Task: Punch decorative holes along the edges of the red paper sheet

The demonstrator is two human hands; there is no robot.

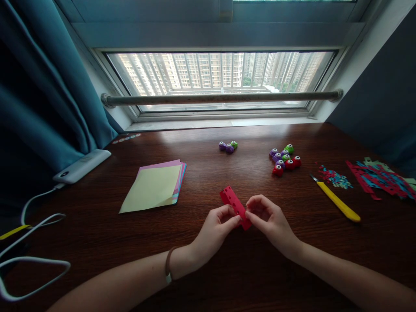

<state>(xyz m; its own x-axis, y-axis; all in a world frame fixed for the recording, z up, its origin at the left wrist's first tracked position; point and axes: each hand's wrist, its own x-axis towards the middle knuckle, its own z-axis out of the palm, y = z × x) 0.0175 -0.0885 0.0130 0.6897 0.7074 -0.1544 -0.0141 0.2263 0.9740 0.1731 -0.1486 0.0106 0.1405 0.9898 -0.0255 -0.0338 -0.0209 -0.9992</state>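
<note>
Between my hands is a narrow red paper strip (234,203), slanted, with small dark cut-outs or holes along it. My left hand (217,225) pinches its lower left edge between thumb and fingers. At the strip's lower right edge, my right hand (269,219) has its thumb and forefinger closed on or against the paper; its fingertips partly hide that spot. Beyond the strip sits a small group of purple and green eye-shaped pieces (229,147). To the right, a yellow-handled craft knife (338,201) lies with its blade pointing away from me.
A stack of coloured paper (152,186) lies left. Several eye-topped red, purple and green pieces (284,159), paper confetti (336,177) and punched paper scraps (383,180) are on the right. A white power bank (82,166) with a cable (35,260) stands near the curtain.
</note>
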